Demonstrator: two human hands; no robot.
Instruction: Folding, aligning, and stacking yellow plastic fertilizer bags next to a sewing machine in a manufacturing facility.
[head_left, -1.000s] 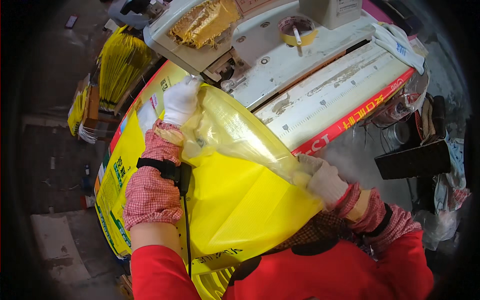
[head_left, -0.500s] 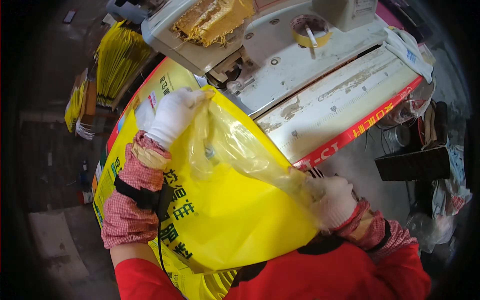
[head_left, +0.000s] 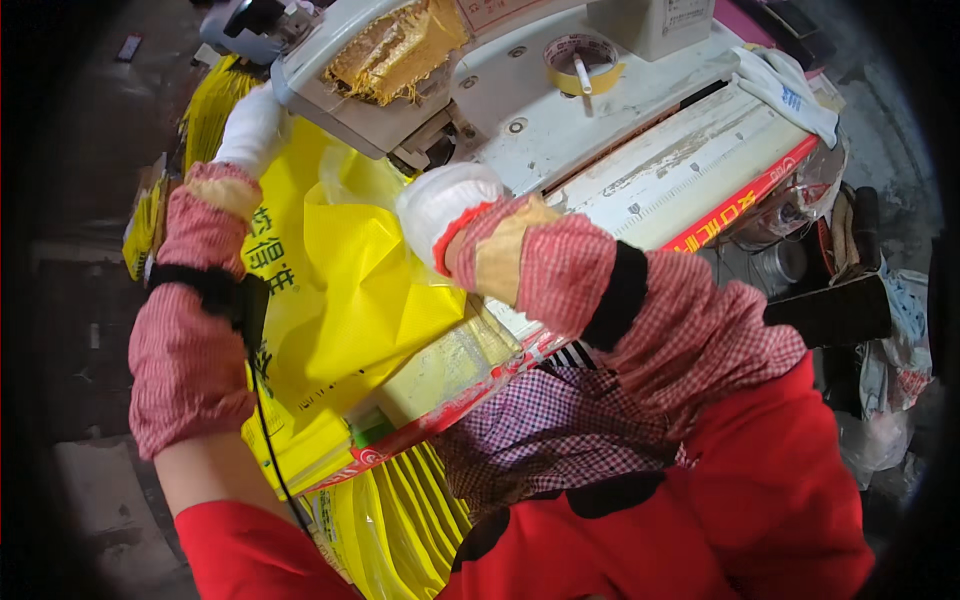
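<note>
A yellow woven plastic bag [head_left: 385, 285] with dark printing lies folded and creased across the worktable, partly under the sewing machine head [head_left: 340, 120]. A clear plastic liner [head_left: 365, 180] shows at its edge nearest the machine. My left hand [head_left: 252, 130], in a white glove, is closed at the bag's far left edge, beside the machine head; its fingertips are hidden. My right hand [head_left: 450, 205], also white-gloved, is curled into a fist at the bag's right edge, just in front of the machine's stitching area. Its fingers are mostly out of sight.
A tape roll [head_left: 580, 65] with a white stick across it rests on the machine bed. A spare white glove [head_left: 790, 95] lies at the right end of the ruled table edge [head_left: 670, 200]. Stacked yellow bags [head_left: 400, 520] hang below the table; more bags [head_left: 215, 105] stand far left.
My left hand has moved away and left, and the bag has shifted left with it. My right hand has swung from the near right up to the machine. The table's front edge is now uncovered.
</note>
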